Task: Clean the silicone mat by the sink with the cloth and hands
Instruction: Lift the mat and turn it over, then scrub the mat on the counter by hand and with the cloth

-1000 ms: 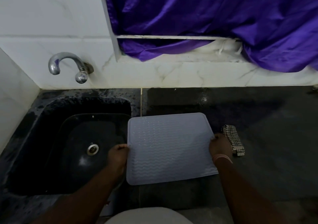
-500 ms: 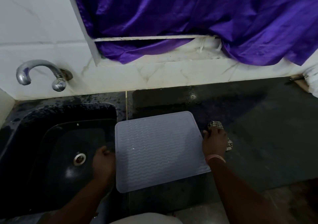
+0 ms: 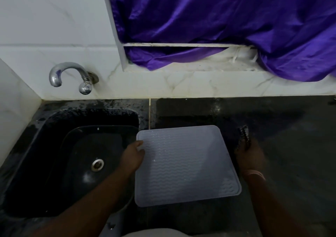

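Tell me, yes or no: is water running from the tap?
No, the chrome tap on the wall shows no stream, and nothing falls from its spout into the black sink below.

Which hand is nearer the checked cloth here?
Right. The right hand is at the checked cloth, fingers on it, right of the mat. The left hand is at the mat's left edge, over the sink.

Dim, murky light; glare on the tap [image 3: 72, 75]; wide-angle bending at edges; soft, smeared detail
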The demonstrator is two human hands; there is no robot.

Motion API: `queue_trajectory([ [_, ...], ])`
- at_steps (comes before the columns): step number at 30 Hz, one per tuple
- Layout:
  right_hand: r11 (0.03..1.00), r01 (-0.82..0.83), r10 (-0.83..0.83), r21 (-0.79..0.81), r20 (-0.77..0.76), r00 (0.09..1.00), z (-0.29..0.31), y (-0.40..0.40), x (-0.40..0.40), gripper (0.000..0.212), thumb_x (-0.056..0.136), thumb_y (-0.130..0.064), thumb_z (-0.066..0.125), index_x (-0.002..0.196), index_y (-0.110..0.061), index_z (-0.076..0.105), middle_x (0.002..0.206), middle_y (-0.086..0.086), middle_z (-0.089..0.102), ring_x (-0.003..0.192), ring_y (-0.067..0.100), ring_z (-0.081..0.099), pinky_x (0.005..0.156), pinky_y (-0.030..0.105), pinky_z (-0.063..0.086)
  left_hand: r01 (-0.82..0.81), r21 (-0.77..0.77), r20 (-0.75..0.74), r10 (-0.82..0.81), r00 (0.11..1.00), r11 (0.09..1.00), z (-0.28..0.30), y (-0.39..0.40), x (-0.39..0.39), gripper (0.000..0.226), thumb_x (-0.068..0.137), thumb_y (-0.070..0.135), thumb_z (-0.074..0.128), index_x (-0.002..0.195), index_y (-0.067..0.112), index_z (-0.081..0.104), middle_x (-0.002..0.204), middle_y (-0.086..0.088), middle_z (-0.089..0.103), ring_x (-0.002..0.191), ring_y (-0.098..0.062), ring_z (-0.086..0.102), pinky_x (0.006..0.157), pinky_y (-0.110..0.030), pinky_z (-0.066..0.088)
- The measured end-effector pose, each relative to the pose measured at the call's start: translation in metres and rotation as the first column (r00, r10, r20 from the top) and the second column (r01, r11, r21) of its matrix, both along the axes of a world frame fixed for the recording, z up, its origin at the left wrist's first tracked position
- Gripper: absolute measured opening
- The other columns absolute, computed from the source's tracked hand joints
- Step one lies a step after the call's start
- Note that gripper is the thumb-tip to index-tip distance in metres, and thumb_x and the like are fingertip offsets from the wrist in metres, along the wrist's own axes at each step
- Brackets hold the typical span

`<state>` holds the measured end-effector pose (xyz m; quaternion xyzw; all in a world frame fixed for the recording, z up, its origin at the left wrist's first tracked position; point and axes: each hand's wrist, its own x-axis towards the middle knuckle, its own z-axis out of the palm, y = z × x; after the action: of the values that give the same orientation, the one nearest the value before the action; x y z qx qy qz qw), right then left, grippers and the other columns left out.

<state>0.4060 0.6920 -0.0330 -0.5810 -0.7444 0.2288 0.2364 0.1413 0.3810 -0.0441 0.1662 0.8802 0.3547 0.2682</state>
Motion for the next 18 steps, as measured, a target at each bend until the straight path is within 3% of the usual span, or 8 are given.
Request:
queue_trajectory([
  [2, 0.99, -0.138, 0.133, -0.02, -0.15, 0.98, 0.018, -0.031, -0.03, 0.019, 0.099, -0.033, 0.048, 0.108, -0.018, 0.055, 0.099, 0.011, 0.066, 0.086, 0.032, 0.062, 0.074, 0.037, 0.049, 0.095, -0.085, 0.001, -0.096, 0.995, 0.992, -0.002, 0.005, -0.009, 0.048, 0.101, 0.014, 0.05, 0.148, 0.01, 0.044, 0.152, -0.014, 0.045, 0.135, -0.029, 0.047, 0.111, -0.038, 0.04],
  [5, 0.861, -0.496, 0.482, -0.108, -0.136, 0.866, 0.018, -0.079, -0.085, 0.017, 0.099, -0.033, 0.049, 0.093, -0.024, 0.062, 0.091, -0.006, 0.065, 0.082, 0.012, 0.062, 0.074, 0.028, 0.048, 0.234, -0.229, 0.014, -0.237, 0.971, 0.945, -0.005, 0.013, -0.017, 0.06, 0.095, 0.008, 0.051, 0.153, 0.013, 0.036, 0.156, -0.015, 0.037, 0.141, -0.031, 0.04, 0.117, -0.038, 0.034],
  [8, 0.773, -0.574, 0.534, -0.269, -0.213, 0.818, 0.004, -0.113, -0.135, 0.02, 0.097, -0.03, 0.054, 0.081, -0.023, 0.065, 0.077, -0.006, 0.066, 0.072, 0.007, 0.062, 0.065, 0.026, 0.047, 0.348, -0.444, -0.089, -0.427, 0.9, 0.826, -0.004, 0.014, -0.021, 0.07, 0.088, 0.01, 0.056, 0.153, 0.017, 0.032, 0.155, -0.014, 0.037, 0.137, -0.035, 0.043, 0.112, -0.046, 0.04],
  [10, 0.727, -0.475, 0.251, -0.495, -0.452, 0.856, 0.002, -0.131, -0.158, 0.02, 0.094, -0.026, 0.058, 0.082, -0.015, 0.07, 0.08, 0.004, 0.071, 0.074, 0.015, 0.066, 0.067, 0.031, 0.05, 0.364, -0.557, -0.137, -0.515, 0.846, 0.746, -0.002, 0.013, -0.022, 0.073, 0.087, 0.015, 0.06, 0.152, 0.021, 0.028, 0.156, -0.012, 0.032, 0.135, -0.038, 0.041, 0.107, -0.051, 0.042],
  [12, 0.411, -0.521, -0.247, -0.748, -0.642, 0.726, 0.005, -0.143, -0.169, 0.028, 0.091, -0.023, 0.057, 0.103, -0.003, 0.073, 0.103, 0.018, 0.072, 0.088, 0.028, 0.068, 0.082, 0.039, 0.053, 0.366, -0.583, -0.149, -0.538, 0.829, 0.725, -0.001, 0.01, -0.03, 0.078, 0.086, 0.018, 0.065, 0.153, 0.022, 0.026, 0.158, -0.011, 0.029, 0.136, -0.038, 0.038, 0.106, -0.052, 0.043],
  [14, 0.091, -0.66, -0.578, -0.746, -0.579, 0.575, 0.005, -0.151, -0.165, 0.043, 0.093, -0.027, 0.055, 0.124, 0.003, 0.063, 0.12, 0.023, 0.064, 0.107, 0.035, 0.062, 0.105, 0.048, 0.041, 0.397, -0.56, -0.123, -0.547, 0.828, 0.727, -0.002, 0.009, -0.04, 0.086, 0.084, 0.024, 0.071, 0.155, 0.021, 0.022, 0.16, -0.01, 0.027, 0.138, -0.038, 0.036, 0.109, -0.052, 0.041],
  [16, -0.015, -0.74, -0.63, -0.672, -0.569, 0.529, 0.003, -0.155, -0.162, 0.05, 0.096, -0.035, 0.055, 0.131, 0.001, 0.058, 0.131, 0.024, 0.058, 0.125, 0.04, 0.052, 0.111, 0.053, 0.034, 0.428, -0.535, -0.084, -0.55, 0.831, 0.728, -0.005, 0.011, -0.053, 0.091, 0.083, 0.028, 0.072, 0.157, 0.019, 0.019, 0.16, -0.011, 0.027, 0.138, -0.038, 0.036, 0.111, -0.052, 0.038],
  [18, 0.036, -0.727, -0.57, -0.685, -0.612, 0.548, 0.005, -0.157, -0.168, 0.05, 0.095, -0.037, 0.056, 0.131, -0.002, 0.058, 0.131, 0.021, 0.061, 0.125, 0.037, 0.054, 0.107, 0.05, 0.042, 0.458, -0.511, -0.041, -0.553, 0.832, 0.727, -0.013, 0.011, -0.063, 0.096, 0.083, 0.027, 0.072, 0.158, 0.018, 0.014, 0.162, -0.011, 0.024, 0.14, -0.036, 0.037, 0.114, -0.05, 0.035],
])
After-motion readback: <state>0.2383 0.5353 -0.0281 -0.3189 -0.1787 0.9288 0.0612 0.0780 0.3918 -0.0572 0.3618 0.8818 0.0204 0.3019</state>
